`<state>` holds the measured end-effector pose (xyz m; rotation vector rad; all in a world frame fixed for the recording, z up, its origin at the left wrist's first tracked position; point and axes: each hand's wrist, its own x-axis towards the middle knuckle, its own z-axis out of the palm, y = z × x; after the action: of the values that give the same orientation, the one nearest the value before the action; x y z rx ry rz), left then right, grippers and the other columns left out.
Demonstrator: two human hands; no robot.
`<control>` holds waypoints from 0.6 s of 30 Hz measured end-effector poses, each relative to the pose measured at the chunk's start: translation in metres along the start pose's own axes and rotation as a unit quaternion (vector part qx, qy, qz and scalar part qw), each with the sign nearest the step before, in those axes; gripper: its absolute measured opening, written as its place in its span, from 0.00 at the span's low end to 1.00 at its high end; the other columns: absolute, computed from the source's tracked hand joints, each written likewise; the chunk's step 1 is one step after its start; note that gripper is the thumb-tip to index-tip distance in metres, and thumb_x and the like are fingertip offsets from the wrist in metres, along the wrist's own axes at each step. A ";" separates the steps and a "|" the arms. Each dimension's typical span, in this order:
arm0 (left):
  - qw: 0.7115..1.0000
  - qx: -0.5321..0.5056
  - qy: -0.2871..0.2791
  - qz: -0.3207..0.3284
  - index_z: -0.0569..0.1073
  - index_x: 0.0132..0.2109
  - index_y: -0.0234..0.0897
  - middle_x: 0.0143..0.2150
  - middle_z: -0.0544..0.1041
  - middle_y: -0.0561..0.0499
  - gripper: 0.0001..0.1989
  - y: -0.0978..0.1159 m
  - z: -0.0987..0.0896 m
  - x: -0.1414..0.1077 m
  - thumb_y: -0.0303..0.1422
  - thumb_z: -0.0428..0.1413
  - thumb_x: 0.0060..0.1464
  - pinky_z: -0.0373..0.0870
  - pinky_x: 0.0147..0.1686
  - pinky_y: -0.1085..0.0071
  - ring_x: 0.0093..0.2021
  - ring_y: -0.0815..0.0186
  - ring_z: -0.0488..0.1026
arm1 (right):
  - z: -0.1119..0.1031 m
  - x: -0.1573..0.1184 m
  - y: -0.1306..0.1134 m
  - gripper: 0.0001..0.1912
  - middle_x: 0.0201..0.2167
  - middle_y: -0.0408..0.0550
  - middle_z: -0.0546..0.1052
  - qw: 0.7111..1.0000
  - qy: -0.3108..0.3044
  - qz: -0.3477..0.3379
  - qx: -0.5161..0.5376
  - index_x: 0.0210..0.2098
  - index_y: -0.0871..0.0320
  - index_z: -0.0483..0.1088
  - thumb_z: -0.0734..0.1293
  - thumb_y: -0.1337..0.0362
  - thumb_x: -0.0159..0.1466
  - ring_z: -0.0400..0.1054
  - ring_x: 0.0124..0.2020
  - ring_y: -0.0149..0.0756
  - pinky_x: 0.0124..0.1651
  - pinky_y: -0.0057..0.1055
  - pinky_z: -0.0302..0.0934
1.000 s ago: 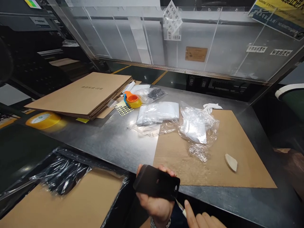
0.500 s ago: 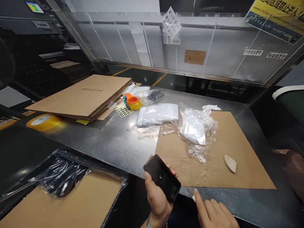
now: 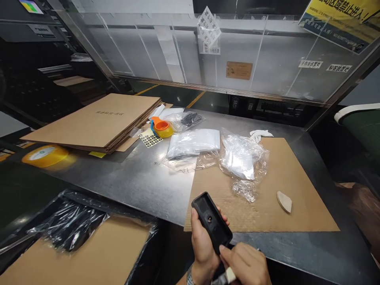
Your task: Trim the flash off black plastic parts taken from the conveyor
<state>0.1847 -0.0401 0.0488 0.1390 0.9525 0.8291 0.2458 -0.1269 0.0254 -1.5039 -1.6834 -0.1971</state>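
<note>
My left hand is closed around a black hollow rectangular case, tilted with its open side towards me. A small round hole shows in the case's floor. My right hand is closed at the case's lower end, with a thumb or fingertip at its edge. Below those fingers a small tool with a cream-coloured part sticks out; most of it is hidden, so its kind is unclear. Both hands are over the table's front edge, near the cardboard sheet.
On the metal table lie clear plastic bags, a white packet, a tape dispenser, a sticker sheet, a white glove and a beige wedge-shaped piece. Stacked cardboard and a tape roll are left. A plastic-lined box stands below.
My right hand has moved left and up to the case's lower end. The case has turned in my left hand, so its hollow inside shows more. The view has shifted slightly.
</note>
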 end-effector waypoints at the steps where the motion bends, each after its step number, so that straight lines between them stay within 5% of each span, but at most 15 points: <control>1: 1.000 0.001 0.005 -0.004 0.72 0.31 0.31 0.20 0.74 0.48 0.26 0.000 0.000 0.001 0.53 0.46 0.52 0.67 0.20 0.74 0.20 0.67 0.70 | 0.006 0.000 -0.002 0.08 0.14 0.41 0.66 0.998 0.043 -0.013 -0.043 0.33 0.62 0.70 0.59 0.73 0.63 0.59 0.16 0.28 0.19 0.27 0.50; 3: 1.000 0.002 0.012 -0.012 0.71 0.31 0.31 0.20 0.73 0.48 0.26 0.000 0.001 0.005 0.52 0.46 0.53 0.66 0.19 0.74 0.19 0.67 0.70 | 0.016 -0.002 -0.005 0.11 0.12 0.40 0.63 0.990 0.100 -0.017 -0.098 0.27 0.61 0.69 0.59 0.73 0.63 0.57 0.14 0.27 0.19 0.28 0.47; 5: 1.000 -0.001 0.011 -0.023 0.71 0.31 0.31 0.19 0.73 0.48 0.25 0.002 0.001 0.008 0.51 0.45 0.54 0.66 0.19 0.75 0.19 0.67 0.70 | 0.020 -0.005 -0.007 0.15 0.12 0.39 0.62 0.991 0.094 -0.002 -0.092 0.23 0.59 0.67 0.57 0.70 0.66 0.56 0.13 0.26 0.19 0.27 0.48; 11: 0.999 0.012 -0.023 -0.029 0.72 0.31 0.30 0.19 0.73 0.47 0.26 0.008 0.000 0.013 0.49 0.44 0.56 0.67 0.20 0.75 0.20 0.67 0.70 | -0.008 -0.016 0.012 0.18 0.16 0.39 0.67 0.984 -0.119 0.121 0.049 0.25 0.57 0.61 0.52 0.60 0.69 0.63 0.16 0.25 0.21 0.22 0.55; 14: 0.998 0.023 -0.046 -0.044 0.73 0.30 0.30 0.20 0.74 0.47 0.26 0.009 -0.002 0.012 0.50 0.44 0.56 0.66 0.20 0.74 0.20 0.67 0.71 | -0.027 -0.016 0.020 0.19 0.20 0.40 0.71 0.970 -0.145 0.195 0.017 0.35 0.56 0.63 0.51 0.49 0.67 0.67 0.19 0.28 0.21 0.22 0.58; 18: 0.995 0.017 -0.081 -0.048 0.73 0.29 0.30 0.20 0.74 0.47 0.28 0.010 -0.003 0.010 0.50 0.43 0.56 0.67 0.22 0.74 0.21 0.67 0.70 | -0.042 -0.012 0.018 0.17 0.26 0.42 0.73 0.962 -0.188 0.191 -0.058 0.36 0.54 0.64 0.48 0.57 0.69 0.70 0.25 0.31 0.25 0.24 0.60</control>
<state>0.1801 -0.0276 0.0452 0.1858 0.8147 0.7027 0.2810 -0.1572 0.0364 -2.0180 -1.6441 0.2143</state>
